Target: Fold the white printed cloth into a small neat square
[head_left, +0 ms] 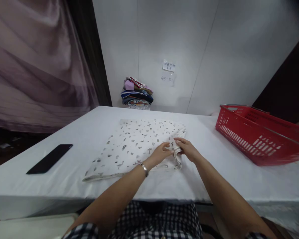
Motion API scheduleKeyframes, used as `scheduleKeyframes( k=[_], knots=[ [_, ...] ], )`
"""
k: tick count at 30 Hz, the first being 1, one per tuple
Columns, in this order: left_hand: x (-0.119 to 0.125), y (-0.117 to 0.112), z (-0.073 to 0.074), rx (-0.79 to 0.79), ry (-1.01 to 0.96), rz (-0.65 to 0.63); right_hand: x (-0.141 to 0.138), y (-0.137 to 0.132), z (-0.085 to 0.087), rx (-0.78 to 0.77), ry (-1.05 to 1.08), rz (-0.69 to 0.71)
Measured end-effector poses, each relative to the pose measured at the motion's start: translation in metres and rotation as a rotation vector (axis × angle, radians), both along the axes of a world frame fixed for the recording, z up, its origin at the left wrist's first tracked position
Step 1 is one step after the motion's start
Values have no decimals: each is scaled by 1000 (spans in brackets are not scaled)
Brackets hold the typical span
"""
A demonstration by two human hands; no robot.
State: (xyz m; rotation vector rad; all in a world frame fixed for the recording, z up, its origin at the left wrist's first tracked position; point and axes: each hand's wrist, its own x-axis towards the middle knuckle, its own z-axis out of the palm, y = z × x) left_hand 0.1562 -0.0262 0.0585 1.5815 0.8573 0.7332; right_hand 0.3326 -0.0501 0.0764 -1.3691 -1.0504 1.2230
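White fabric is drawn across the table [77, 132], and on it, centre stage, a printed cloth [129, 142] is laid out, its left side flat and its right side gathered into folds. Off to the right a red basket [239, 132] is parked, well apart. Now the hands: by the right hand [189, 150] the gathered edge is pinched, thumb and fingers nearly closed on it; the left hand [160, 154] is loosely curled just beside, against the cloth, and whether anything is gripped there cannot be told. Light, limp handling is to be expected: soft stuff, unlikely to be broken, hardly slippery by its look, but easily rumpled. Least of all in size, the bunched folds [177, 161] are best taken near the edge, layers pinched together, with the flat part lightly steadied so that no creases are dragged in.
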Motion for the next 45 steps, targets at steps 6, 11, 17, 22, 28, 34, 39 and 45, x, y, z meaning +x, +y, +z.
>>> scheduleKeyframes(
  k=[6, 11, 17, 22, 28, 34, 39, 45],
  knots=[
    [24, 13, -23, -195, -205, 44, 1, 11, -31, 55, 176, 76],
    [29, 5, -26, -228, -302, -6, 5, -2, -55, 221, 152, -55],
    [47, 4, -11, -397, -292, 61, 7, -9, -68, 460, 4, -102],
    [64, 13, -8, -437, -156, 226, 12, -12, -72, 452, -207, -69],
    [73, 17, -9, -414, -152, 274, 16, -18, -64, 396, -456, -117],
    [75, 15, -10, -386, -178, 204, 18, -17, -59, 406, -401, -186],
    [63, 20, -6, -56, 26, 180, 24, -14, -59, 407, -137, -362],
    [57, 10, 12, 439, 308, 75, 19, -15, -56, 431, -39, -384]
  ],
)
